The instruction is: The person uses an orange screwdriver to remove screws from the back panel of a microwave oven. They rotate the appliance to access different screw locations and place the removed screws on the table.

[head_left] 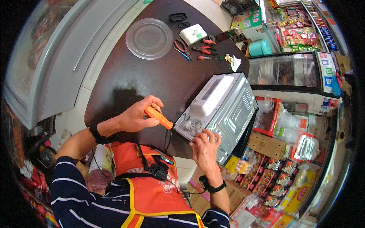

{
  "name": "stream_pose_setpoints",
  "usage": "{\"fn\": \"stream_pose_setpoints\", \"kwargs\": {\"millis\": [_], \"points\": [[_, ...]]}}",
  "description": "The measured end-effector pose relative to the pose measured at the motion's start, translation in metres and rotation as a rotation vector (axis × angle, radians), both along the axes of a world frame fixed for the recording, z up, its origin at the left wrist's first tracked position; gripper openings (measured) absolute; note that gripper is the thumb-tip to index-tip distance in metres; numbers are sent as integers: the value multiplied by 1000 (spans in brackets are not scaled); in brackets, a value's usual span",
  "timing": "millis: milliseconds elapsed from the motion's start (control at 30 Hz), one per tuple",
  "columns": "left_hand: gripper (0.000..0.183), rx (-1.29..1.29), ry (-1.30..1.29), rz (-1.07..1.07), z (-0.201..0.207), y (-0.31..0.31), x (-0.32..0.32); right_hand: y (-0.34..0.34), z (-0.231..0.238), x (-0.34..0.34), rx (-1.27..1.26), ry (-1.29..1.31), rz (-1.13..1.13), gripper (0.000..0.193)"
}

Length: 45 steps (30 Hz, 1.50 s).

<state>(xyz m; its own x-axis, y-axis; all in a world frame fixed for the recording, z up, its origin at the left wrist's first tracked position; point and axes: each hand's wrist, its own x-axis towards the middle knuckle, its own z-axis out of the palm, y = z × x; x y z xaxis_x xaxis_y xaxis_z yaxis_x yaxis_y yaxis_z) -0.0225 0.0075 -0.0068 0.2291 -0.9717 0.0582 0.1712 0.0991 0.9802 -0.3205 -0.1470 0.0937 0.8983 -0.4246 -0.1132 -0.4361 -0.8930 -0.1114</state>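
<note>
My left hand (138,116) is closed around an orange tool (159,117) shaped like a screwdriver handle. Its lower end points at the near left corner of a microwave oven (222,106); a slim tip cannot be made out. The microwave lies tilted on the table with its vented metal casing and pale raised panel upward. Against its near edge rests my right hand (206,150), fingers bent over the metal rim. A dark cord (168,140) hangs beside that corner.
On the brown table (114,76) are a round glass plate (149,38), red-handled pliers (181,46), a small red screwdriver (206,57), a white box (192,34) and crumpled tissue (233,62). A grey freezer (64,57) stands left; shelves of packaged snacks (272,174) line the right.
</note>
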Motion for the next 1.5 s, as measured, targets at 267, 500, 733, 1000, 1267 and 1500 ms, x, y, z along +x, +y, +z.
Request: {"fn": "stream_pose_setpoints", "kwargs": {"millis": [267,500,733,1000,1267,1500], "points": [[39,-18,-142,52,9,7,1,9,6,2,-7,-27,-52,22],[39,312,-143,-17,10,6,3,14,4,6,-102,-11,-89,22],[35,189,-259,70,8,6,2,15,-2,4,-57,22,-48,18],[29,115,-221,22,8,6,7,17,5,4,-31,-32,-134,17],[21,196,-6,74,8,17,32,-5,7,19,-39,-85,-16,27],[21,266,148,181,-12,26,31,-8,16,22,-25,0,29,24]]}}
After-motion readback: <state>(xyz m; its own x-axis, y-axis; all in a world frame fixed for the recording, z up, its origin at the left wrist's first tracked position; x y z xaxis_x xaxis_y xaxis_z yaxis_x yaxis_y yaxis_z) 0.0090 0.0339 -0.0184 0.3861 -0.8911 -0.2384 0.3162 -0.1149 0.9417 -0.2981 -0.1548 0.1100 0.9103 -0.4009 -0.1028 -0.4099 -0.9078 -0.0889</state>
